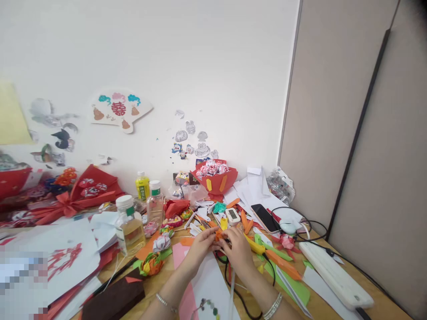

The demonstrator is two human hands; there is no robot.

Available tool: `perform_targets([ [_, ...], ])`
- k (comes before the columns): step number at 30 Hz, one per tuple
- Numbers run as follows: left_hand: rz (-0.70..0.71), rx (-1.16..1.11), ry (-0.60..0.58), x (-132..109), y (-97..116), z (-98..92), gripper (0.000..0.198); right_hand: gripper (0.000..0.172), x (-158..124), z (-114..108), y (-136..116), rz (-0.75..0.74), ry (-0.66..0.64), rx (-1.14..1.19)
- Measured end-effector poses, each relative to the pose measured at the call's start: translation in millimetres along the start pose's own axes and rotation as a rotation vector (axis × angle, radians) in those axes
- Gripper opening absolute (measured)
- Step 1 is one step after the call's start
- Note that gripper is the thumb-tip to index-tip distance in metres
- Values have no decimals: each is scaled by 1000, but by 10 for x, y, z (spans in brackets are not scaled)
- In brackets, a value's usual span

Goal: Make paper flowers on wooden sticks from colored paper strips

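Observation:
In the middle of the table my left hand (204, 243) and my right hand (236, 246) meet, both closed on a small piece of folded orange paper (218, 234). The fingers cover part of it, so its full shape is hidden. Beside my right hand lies a yellow tool (256, 246) with a black cord, which looks like a hot glue gun. Under my wrists are a white sheet (211, 284) and a pink sheet (187, 298). A paper flower (151, 264) in orange, yellow and green rests left of my left hand.
Bottles (125, 226) stand at the left. A red paper bouquet (215, 178) is against the wall. A white timer (232, 216), a phone (264, 218), a white power strip (335, 273) and looping cables lie behind and to the right. A dark brown block (115, 295) sits front left.

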State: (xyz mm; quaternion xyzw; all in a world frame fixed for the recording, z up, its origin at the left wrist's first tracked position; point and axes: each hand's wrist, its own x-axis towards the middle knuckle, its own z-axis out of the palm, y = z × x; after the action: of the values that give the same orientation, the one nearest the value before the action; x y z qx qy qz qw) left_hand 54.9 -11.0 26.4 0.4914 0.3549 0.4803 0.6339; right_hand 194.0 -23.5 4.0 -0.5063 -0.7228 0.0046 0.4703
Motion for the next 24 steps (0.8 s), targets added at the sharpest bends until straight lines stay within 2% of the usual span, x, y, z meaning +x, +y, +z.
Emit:
perform_targets([
  [7, 181, 197, -69, 113, -57, -50, 31, 8, 29, 2, 30, 108, 30, 181],
  [17, 443, 708, 123, 32, -5, -55, 9, 20, 20, -10, -20, 117, -64, 388],
  [24, 544, 969, 103, -27, -50, -4, 14, 11, 41, 25, 9, 226, -81, 479],
])
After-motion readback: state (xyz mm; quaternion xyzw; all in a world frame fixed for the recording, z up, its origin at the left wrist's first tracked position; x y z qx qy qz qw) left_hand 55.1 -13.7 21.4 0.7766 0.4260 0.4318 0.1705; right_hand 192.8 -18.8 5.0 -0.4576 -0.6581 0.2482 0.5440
